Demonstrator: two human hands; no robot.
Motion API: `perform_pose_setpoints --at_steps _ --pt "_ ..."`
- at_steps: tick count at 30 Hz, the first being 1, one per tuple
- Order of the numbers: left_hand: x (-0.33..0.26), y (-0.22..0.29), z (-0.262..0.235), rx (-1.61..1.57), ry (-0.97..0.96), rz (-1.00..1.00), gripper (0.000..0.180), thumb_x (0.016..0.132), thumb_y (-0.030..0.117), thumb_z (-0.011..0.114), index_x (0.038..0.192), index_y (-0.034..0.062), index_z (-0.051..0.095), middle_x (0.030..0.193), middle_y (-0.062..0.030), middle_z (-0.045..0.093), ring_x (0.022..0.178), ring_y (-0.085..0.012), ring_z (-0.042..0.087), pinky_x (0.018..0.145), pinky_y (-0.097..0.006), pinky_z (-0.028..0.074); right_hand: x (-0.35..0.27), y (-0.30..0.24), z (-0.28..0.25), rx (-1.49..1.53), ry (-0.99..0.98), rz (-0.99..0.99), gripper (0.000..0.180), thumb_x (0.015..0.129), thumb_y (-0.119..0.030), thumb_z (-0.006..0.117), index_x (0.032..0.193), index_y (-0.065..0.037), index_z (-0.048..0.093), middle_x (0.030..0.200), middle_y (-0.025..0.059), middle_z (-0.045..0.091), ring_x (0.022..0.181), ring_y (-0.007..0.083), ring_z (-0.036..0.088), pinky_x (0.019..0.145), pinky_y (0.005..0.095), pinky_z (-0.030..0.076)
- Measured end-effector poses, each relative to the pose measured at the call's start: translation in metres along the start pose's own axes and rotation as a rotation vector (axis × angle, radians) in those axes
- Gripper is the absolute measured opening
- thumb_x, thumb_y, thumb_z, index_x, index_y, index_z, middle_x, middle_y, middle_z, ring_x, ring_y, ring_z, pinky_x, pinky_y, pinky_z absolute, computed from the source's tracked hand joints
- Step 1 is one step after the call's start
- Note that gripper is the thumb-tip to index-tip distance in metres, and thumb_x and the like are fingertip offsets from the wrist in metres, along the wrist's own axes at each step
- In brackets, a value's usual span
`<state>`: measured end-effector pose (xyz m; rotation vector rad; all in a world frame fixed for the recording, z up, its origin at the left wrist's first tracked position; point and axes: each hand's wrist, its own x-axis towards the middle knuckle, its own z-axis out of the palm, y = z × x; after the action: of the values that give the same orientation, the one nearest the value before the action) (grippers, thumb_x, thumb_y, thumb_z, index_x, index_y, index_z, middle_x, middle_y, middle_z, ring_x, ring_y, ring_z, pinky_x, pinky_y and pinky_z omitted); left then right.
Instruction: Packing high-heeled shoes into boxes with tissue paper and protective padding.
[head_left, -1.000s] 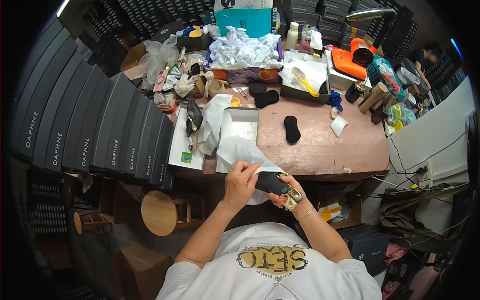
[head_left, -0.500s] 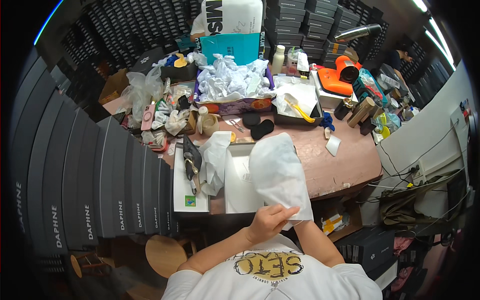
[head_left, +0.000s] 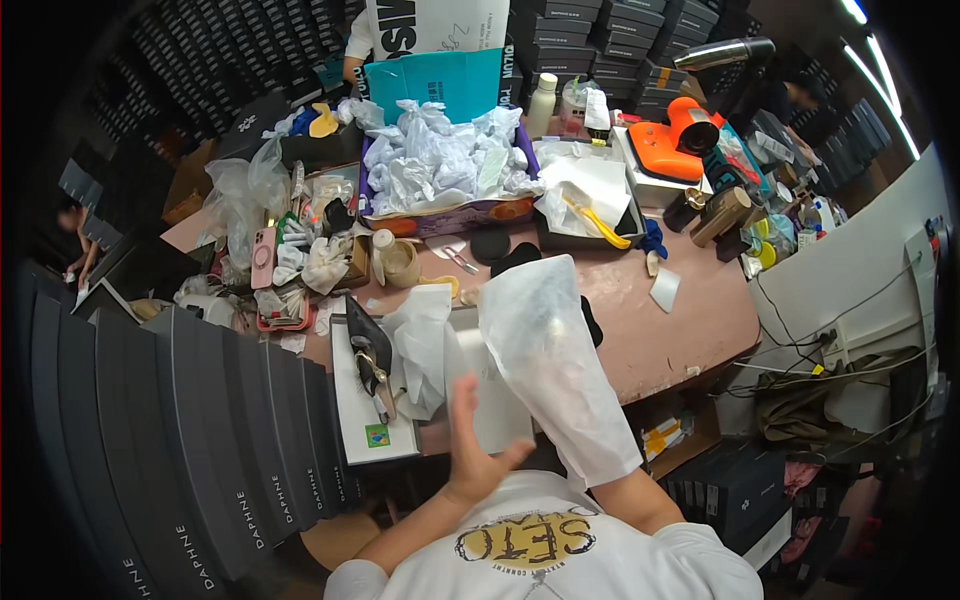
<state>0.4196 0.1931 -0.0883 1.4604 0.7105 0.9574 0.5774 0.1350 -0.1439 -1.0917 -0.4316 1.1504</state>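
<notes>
Left hand (head_left: 480, 458) off the hem of the white pouch (head_left: 555, 365) since the previous frame; it now sits to the left, and the pouch reaches further down the right forearm (head_left: 645, 500).

Left grip: wide, fingers spread, nothing held. Right grip: cannot tell; the right hand is covered by the pouch. Pouch location: drawn over that hand like a long sleeve, closed end pointing away from the wearer, in front of the surface (head_left: 665, 335) edge and partly over it. Contents show only as a faint tint.

Handling (judged): very light, limp, thin cloth-like sheet; creases easily, little stiffness of its own, so shape comes from whatever is inside. Moderate slip, could tear if yanked at a seam. Best hold: pinch the open hem near the wrist, or cup the filled part from outside without squeezing.

Outward: shoebox tray (head_left: 350, 425) left of the pouch, with a dark pointed shoe (head_left: 372, 345) and upright white tissue paper (head_left: 420, 335) inside. Behind: black pads (head_left: 490, 245), small snips (head_left: 461, 264), box of crumpled paper (head_left: 450, 160). Far left: stacked dark shoeboxes (head_left: 215, 420).
</notes>
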Motion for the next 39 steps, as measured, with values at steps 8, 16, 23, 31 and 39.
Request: perform_pose_setpoints --at_steps 8,16,23,31,39 --pt "0.065 -0.059 -0.022 -0.795 0.362 -0.665 0.048 0.083 0.007 0.067 0.125 -0.0030 0.047 0.116 -0.0148 0.058 0.101 -0.0219 0.060 0.088 -0.039 0.050 -0.007 0.044 -0.008 -0.740 -0.406 0.003 0.070 0.090 -0.030 0.061 0.147 -0.015 0.023 0.150 0.0148 0.023 0.136 0.0294 0.027 0.109 0.0439 0.026" --pt "-0.003 -0.062 0.049 0.255 -0.596 -0.011 0.076 0.071 0.003 0.069 0.138 0.0049 0.035 0.129 -0.0257 0.046 0.118 -0.0415 0.047 0.101 -0.039 0.039 -0.021 -0.007 -0.052 0.376 0.107 0.164 0.068 0.093 -0.042 0.053 0.144 -0.006 0.024 0.139 0.0135 0.041 0.127 0.0245 0.043 0.103 0.0408 0.038" --pt "0.073 -0.109 -0.008 0.997 -0.988 -0.020 0.077 0.070 0.009 0.071 0.138 0.0036 0.036 0.084 -0.0116 0.064 0.082 -0.0338 0.062 0.084 -0.044 0.047 -0.078 0.011 -0.059 0.055 0.011 0.660 0.054 0.084 -0.016 0.066 0.130 0.002 0.045 0.118 0.0085 0.059 0.106 0.0149 0.056 0.090 0.0309 0.047" --pt "0.102 -0.179 -0.018 1.699 -1.661 -0.088 0.030 0.080 0.016 0.057 0.106 0.0054 0.066 0.114 -0.0149 0.059 0.118 -0.0304 0.048 0.105 -0.066 0.017 -0.076 -0.032 -0.093 0.204 0.354 0.018 0.051 0.086 -0.026 0.061 0.129 -0.002 0.048 0.118 0.0097 0.060 0.104 0.0237 0.061 0.091 0.0401 0.050" --pt "0.070 -0.215 -0.041 1.700 -1.238 0.294 0.015 0.080 0.018 0.058 0.079 0.0090 0.069 0.092 -0.0098 0.061 0.101 -0.0255 0.054 0.105 -0.067 0.019 -0.017 -0.030 -0.043 0.222 0.218 0.001 0.057 0.086 -0.028 0.062 0.132 -0.002 0.041 0.120 0.0081 0.057 0.107 0.0191 0.057 0.090 0.0338 0.048"
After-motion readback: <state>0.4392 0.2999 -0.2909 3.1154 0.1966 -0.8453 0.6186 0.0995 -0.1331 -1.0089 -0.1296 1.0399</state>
